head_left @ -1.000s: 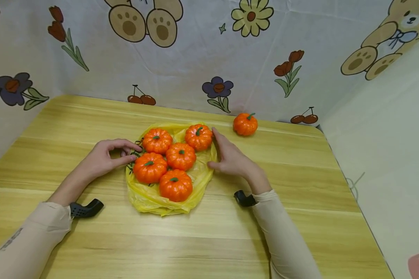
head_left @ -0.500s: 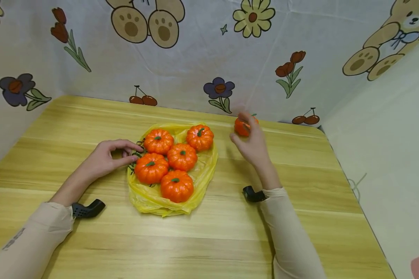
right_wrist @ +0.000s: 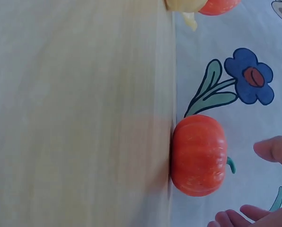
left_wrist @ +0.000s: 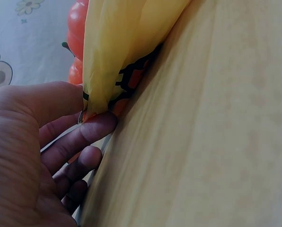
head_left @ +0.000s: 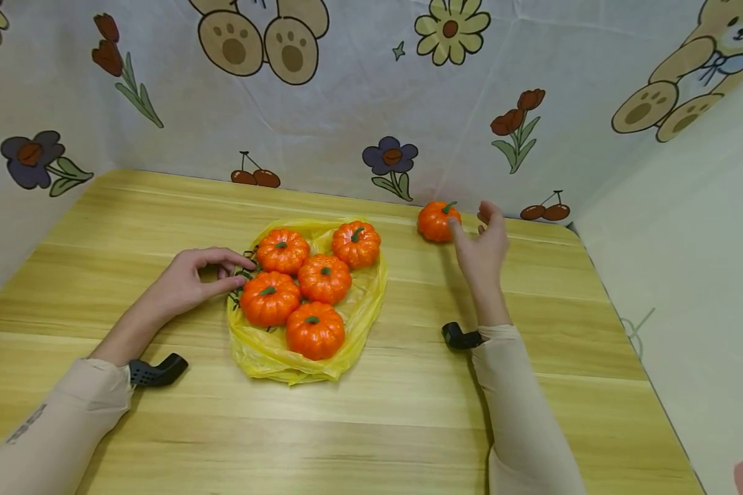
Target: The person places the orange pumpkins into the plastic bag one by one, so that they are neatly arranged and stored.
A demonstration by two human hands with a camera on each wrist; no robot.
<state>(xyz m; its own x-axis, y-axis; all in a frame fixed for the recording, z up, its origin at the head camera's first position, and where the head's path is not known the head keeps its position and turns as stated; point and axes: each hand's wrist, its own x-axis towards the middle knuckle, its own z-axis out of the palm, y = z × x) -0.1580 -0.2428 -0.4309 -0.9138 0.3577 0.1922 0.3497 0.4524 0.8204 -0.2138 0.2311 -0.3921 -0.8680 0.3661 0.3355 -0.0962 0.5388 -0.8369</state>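
A yellow plastic bag (head_left: 362,313), spread with its rim turned down, lies on the table with several small orange pumpkins (head_left: 325,278) inside. At its left edge, the thumb and forefinger of my left hand (head_left: 188,278) pinch the plastic; the left wrist view shows the bag's yellow side (left_wrist: 112,42) rising from those fingers. A lone orange pumpkin (head_left: 436,223) with a green stem stands near the table's back edge. Just right of it is my right hand (head_left: 483,254), thumb and fingers spread apart and holding nothing. In the right wrist view a gap shows between thumb and pumpkin (right_wrist: 199,156).
The wooden table (head_left: 347,440) meets a patterned cloth (head_left: 322,130) with bears and flowers at the back. A pale wall (head_left: 675,275) borders the right side. Black wrist devices (head_left: 159,371) jut from both sleeves.
My right hand has left the bag's right edge, passed across the lone pumpkin and now stands to its right. The left hand stays at the bag.
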